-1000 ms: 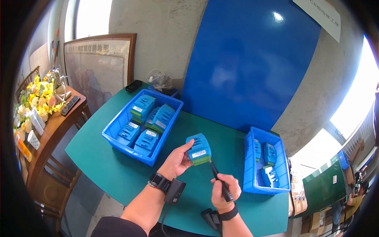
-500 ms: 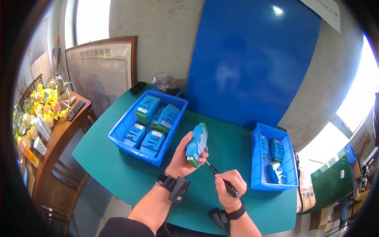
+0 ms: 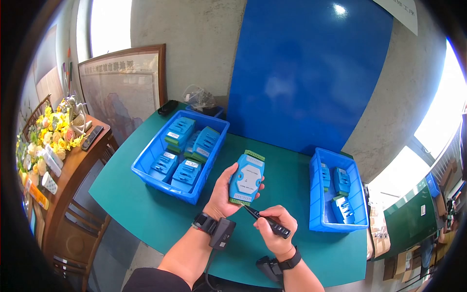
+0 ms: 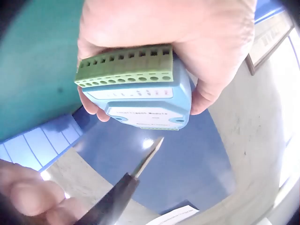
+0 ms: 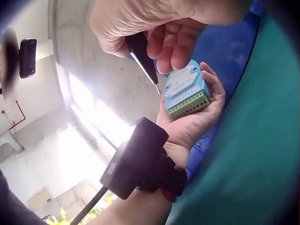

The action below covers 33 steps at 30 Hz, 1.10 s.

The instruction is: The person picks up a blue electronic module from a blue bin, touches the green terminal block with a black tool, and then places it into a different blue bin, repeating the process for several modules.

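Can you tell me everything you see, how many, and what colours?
Table: 1, green, middle
Left bin: 1, blue, on the table
Right bin: 1, blue, on the table
Modules: at least 9, blue-green, 5 in left bin, 3 in right bin, 1 held
Screwdriver: 1, black, held
Board: 1, blue, behind the table
Framed picture: 1, brown frame, back left
Paper sign: 1, white, top right
Flowers: many, mostly yellow, far left
Cup: 1, white spotted, near the flowers
Bag: 1, clear, behind left bin
Left hand: 1, bare, holding a module
Right hand: 1, bare, holding the screwdriver
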{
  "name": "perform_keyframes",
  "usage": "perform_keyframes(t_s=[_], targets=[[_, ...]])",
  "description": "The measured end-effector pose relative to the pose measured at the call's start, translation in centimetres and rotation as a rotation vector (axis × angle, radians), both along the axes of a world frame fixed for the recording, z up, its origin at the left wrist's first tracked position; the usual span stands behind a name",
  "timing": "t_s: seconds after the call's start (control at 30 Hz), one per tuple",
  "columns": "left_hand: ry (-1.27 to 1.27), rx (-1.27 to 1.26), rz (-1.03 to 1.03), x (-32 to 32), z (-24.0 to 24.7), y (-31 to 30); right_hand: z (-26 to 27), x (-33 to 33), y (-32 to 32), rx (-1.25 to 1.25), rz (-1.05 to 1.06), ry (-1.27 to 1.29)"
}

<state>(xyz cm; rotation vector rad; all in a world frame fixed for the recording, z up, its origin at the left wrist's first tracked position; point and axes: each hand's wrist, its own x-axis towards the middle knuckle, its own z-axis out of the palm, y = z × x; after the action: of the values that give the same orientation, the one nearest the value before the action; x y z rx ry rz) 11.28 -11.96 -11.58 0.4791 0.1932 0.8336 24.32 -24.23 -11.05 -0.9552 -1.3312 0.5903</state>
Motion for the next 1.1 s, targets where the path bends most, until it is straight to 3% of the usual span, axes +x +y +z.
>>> perform_keyframes(t_s=[0.27, 0.57, 1.1], targets=[[0.031, 0.005, 0.023, 0.1, -0.1, 0.0, -0.4, 0.0, 0.5, 0.039, -0.025, -0.168], [0.003, 0.007, 0.019, -0.1, 0.5, -0.3, -0.5, 0.4, 0.4, 0.021, -0.157, -0.107], [0.001, 0.038, 0.003, -0.1, 0.6, -0.4, -0.7, 1.6, 0.6, -0.019, -0.196, -0.026]])
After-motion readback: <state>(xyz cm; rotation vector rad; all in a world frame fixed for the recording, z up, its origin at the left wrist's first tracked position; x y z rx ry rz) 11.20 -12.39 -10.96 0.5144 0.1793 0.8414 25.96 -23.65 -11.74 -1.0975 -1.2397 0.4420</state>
